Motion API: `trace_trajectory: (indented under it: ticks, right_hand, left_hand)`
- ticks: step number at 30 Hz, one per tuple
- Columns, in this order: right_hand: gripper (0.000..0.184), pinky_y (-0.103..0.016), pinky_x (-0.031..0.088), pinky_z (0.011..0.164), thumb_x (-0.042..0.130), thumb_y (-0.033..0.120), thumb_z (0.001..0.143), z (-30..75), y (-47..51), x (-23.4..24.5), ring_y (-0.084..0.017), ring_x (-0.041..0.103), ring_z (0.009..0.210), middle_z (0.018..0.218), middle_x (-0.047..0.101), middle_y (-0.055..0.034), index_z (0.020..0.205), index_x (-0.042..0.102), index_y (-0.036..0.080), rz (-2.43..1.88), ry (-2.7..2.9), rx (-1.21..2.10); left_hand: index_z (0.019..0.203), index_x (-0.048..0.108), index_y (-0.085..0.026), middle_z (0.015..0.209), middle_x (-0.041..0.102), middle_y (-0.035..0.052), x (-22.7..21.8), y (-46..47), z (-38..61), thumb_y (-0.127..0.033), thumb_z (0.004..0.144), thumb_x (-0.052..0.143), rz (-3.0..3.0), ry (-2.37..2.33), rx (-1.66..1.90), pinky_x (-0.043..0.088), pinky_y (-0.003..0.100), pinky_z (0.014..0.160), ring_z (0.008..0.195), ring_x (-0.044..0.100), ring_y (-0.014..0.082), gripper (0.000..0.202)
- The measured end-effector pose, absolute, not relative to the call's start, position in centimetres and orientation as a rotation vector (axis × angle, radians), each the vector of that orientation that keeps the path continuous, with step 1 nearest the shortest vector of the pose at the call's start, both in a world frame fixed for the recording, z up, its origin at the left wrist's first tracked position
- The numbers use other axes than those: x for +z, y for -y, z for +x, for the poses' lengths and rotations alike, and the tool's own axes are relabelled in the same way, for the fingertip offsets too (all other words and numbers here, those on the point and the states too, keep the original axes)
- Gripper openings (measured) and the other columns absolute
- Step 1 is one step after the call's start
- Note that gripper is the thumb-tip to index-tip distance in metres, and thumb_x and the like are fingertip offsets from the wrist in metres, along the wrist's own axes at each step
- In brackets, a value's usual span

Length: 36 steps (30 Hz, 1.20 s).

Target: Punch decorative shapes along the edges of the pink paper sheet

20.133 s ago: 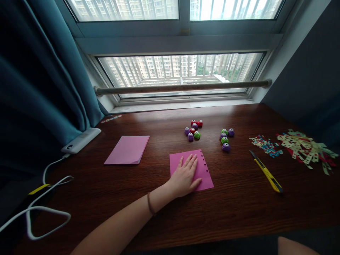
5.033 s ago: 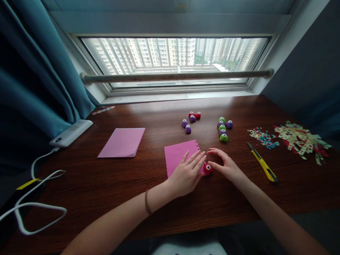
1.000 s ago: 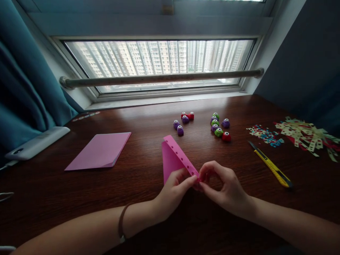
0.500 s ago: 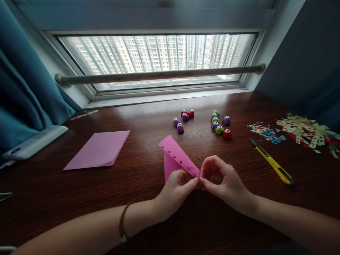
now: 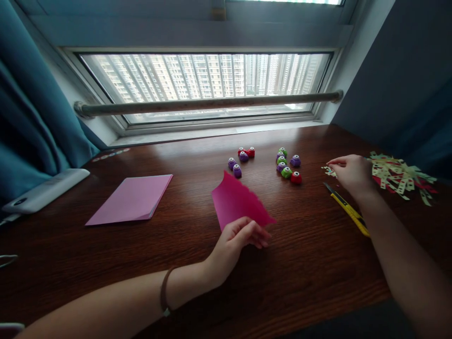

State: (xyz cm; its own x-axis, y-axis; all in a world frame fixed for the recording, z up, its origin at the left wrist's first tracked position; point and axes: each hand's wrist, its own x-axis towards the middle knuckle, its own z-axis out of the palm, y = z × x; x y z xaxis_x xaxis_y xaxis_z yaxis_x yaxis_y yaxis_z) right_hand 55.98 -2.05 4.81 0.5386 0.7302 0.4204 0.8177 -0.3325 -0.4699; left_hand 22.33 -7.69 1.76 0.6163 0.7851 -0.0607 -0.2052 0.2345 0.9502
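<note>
My left hand [image 5: 235, 247] grips the near edge of a bright pink sheet of paper [image 5: 236, 200], which stands tilted up off the table with a curled right edge. Over at the right, my right hand [image 5: 353, 174] hovers at a small pile of paper confetti [image 5: 329, 171], its thumb and fingertips pinched together. Whatever lies between those fingertips is too small to make out. Just below that hand is a yellow utility knife [image 5: 349, 212], its blade pointing away to the left and its handle end partly behind my forearm.
Several small craft punches [image 5: 286, 172] in purple, green and red stand mid-table. A stack of pink paper [image 5: 130, 200] lies left, near a white phone-like device [image 5: 47, 188]. Cut paper strips [image 5: 399, 174] are heaped at the right. A window rail [image 5: 212, 103] runs behind.
My right hand has let go of the pink sheet and moved right to the confetti. The sheet's folded-over, star-punched strip has opened up, while my left hand keeps holding it.
</note>
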Motion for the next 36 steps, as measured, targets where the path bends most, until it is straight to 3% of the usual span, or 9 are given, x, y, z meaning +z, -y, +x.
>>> trace_trajectory:
  ticks: [7,12,16,18,21,23,28,33,36]
  right_hand:
    - [0.023,-0.028,0.046,0.073,0.053,0.025,0.075,55.4,2.1,4.3,-0.014,0.059,0.073,0.088,0.068,-0.0061,0.089,0.070,0.016,-1.947,1.268,-0.366]
    - [0.023,-0.023,0.044,0.063,0.054,0.033,0.078,52.7,2.7,5.0,-0.009,0.056,0.065,0.084,0.065,-0.0039,0.089,0.069,0.019,-1.728,1.297,-0.300]
    - [0.024,-0.022,0.048,0.066,0.057,0.036,0.076,48.0,4.0,4.7,-0.010,0.059,0.073,0.086,0.065,-0.0036,0.087,0.067,0.018,-1.528,1.472,0.237]
    - [0.027,-0.021,0.050,0.068,0.057,0.037,0.077,45.6,4.8,4.1,-0.009,0.061,0.072,0.080,0.066,-0.0031,0.091,0.065,0.016,-1.379,1.569,0.684]
    - [0.032,-0.023,0.053,0.076,0.057,0.039,0.076,43.4,5.5,3.1,-0.010,0.064,0.082,0.092,0.066,-0.0053,0.097,0.059,0.015,-1.191,1.570,1.279]
    - [0.035,-0.026,0.054,0.076,0.059,0.042,0.074,42.9,5.4,2.4,-0.013,0.065,0.084,0.097,0.065,-0.0077,0.095,0.056,0.014,-1.202,1.459,1.506]
    - [0.038,-0.028,0.056,0.074,0.061,0.047,0.070,43.3,4.8,1.6,-0.015,0.067,0.076,0.091,0.066,-0.0090,0.085,0.054,0.013,-1.366,1.233,1.203]
    - [0.039,-0.029,0.057,0.070,0.063,0.047,0.068,43.0,5.0,1.8,-0.016,0.067,0.075,0.087,0.067,-0.0082,0.086,0.052,0.014,-1.306,1.214,1.475]
    - [0.036,-0.029,0.056,0.072,0.059,0.047,0.071,43.0,5.0,1.7,-0.016,0.067,0.077,0.089,0.066,-0.0082,0.085,0.054,0.015,-1.415,1.260,1.194]
  left_hand:
    - [0.083,0.062,-0.009,0.087,0.063,0.0115,1.9,7.8,22.3,-0.037,0.093,0.041,1.126,-0.559,0.779,0.047,0.031,0.067,0.072,0.059,0.0180,0.036]
    - [0.088,0.059,-0.013,0.085,0.061,0.0070,3.3,7.0,21.5,-0.033,0.092,0.043,1.540,-0.754,0.825,0.047,0.033,0.069,0.076,0.058,0.0187,0.025]
    - [0.111,0.054,-0.017,0.111,0.056,0.0089,3.3,5.9,21.2,-0.025,0.091,0.043,2.284,-0.842,0.720,0.039,0.041,0.093,0.106,0.049,0.0234,0.024]
    - [0.120,0.050,-0.018,0.116,0.052,0.0099,2.8,5.6,21.2,-0.024,0.093,0.039,2.545,-0.795,0.607,0.037,0.042,0.095,0.110,0.045,0.0240,0.030]
    - [0.124,0.048,-0.017,0.115,0.051,0.0121,2.0,5.4,21.3,-0.025,0.093,0.038,2.747,-0.748,0.502,0.038,0.044,0.095,0.110,0.044,0.0252,0.034]
    - [0.124,0.048,-0.017,0.116,0.049,0.0130,1.7,5.3,21.3,-0.027,0.093,0.038,2.818,-0.732,0.493,0.037,0.045,0.096,0.111,0.043,0.0261,0.034]
    - [0.121,0.051,-0.016,0.115,0.049,0.0131,1.6,5.2,21.3,-0.027,0.093,0.038,2.864,-0.752,0.504,0.038,0.045,0.095,0.112,0.043,0.0267,0.032]
    - [0.124,0.049,-0.017,0.118,0.049,0.0133,1.5,5.3,21.3,-0.028,0.092,0.039,2.887,-0.773,0.470,0.038,0.047,0.095,0.114,0.042,0.0280,0.034]
    - [0.125,0.047,-0.015,0.120,0.050,0.0138,1.7,5.4,21.3,-0.029,0.092,0.041,2.881,-0.803,0.444,0.037,0.046,0.096,0.114,0.043,0.0285,0.037]
